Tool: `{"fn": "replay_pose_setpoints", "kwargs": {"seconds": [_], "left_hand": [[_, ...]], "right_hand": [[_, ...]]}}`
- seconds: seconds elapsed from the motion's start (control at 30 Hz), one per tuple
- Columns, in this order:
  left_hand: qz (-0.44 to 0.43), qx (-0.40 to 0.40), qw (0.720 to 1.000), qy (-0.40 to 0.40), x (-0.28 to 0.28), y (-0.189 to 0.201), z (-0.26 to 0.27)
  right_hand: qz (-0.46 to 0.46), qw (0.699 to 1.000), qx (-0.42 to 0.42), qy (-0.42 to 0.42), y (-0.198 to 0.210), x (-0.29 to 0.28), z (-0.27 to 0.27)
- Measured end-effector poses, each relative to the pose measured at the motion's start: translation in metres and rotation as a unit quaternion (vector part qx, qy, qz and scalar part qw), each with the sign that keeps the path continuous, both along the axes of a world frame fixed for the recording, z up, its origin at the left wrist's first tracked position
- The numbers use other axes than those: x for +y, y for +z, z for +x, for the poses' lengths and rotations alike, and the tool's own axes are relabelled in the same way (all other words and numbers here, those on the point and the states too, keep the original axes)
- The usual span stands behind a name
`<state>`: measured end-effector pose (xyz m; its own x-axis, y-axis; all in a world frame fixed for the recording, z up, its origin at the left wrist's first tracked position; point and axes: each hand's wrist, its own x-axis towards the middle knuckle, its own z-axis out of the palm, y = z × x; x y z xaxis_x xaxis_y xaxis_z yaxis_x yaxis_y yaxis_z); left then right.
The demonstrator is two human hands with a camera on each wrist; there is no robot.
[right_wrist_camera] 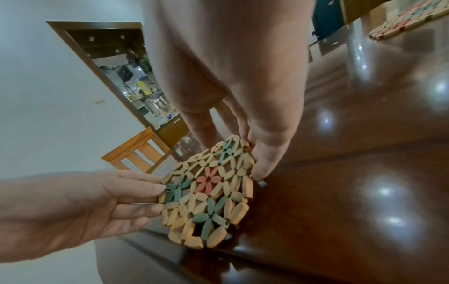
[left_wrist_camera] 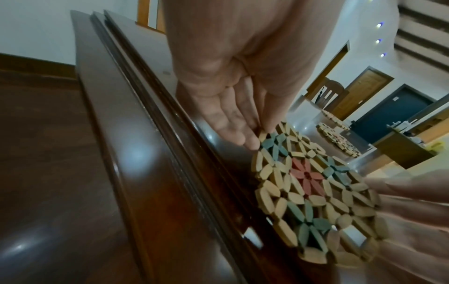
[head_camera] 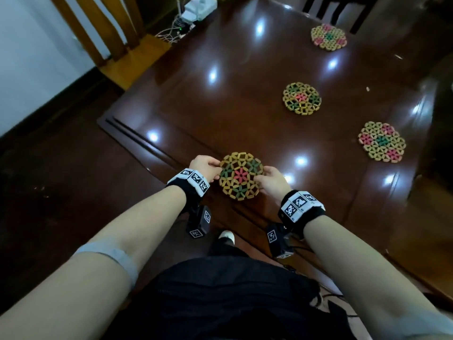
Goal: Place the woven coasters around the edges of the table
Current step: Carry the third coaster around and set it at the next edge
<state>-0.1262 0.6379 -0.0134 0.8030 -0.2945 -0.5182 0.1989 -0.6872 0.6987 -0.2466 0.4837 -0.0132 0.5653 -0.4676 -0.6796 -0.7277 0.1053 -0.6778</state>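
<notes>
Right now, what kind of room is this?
Probably a home dining room: a large glossy dark wood table with woven coasters laid out on it, wooden chairs pulled up beside it, and what looks like a kitchen through a doorway.

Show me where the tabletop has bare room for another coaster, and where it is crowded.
Bare: the wide left half of the table, between the left edge and the middle coaster. Crowded: the right side, where the far coaster, the middle one and the near-right coaster lie, and the near edge, where left hand and right hand hold the held coaster.
</notes>
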Motion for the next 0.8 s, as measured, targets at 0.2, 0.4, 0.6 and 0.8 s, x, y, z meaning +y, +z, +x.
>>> {"fn": "replay_pose_setpoints", "kwargs": {"seconds": [0.2, 0.4, 0.6, 0.8], "left_hand": [[0.043, -0.011, 0.994, -0.095, -0.024, -0.008, 0.04], [0.068, -0.031, 0.983, -0.165, -0.026, -0.008, 0.068], [0.124, -0.049, 0.939, -0.316, -0.025, -0.002, 0.096], [0.139, -0.161, 0.865, -0.455, -0.02, -0.005, 0.113]], "right_hand": [[0.016, 1.0, 0.004, -0.025, -0.024, -0.013, 0.025], [-0.009, 0.999, 0.006, -0.039, -0.01, 0.005, 0.04], [-0.145, 0.983, 0.106, 0.027, 0.0, 0.019, 0.05], [-0.257, 0.954, 0.136, 0.065, -0.006, 0.034, 0.045]]}}
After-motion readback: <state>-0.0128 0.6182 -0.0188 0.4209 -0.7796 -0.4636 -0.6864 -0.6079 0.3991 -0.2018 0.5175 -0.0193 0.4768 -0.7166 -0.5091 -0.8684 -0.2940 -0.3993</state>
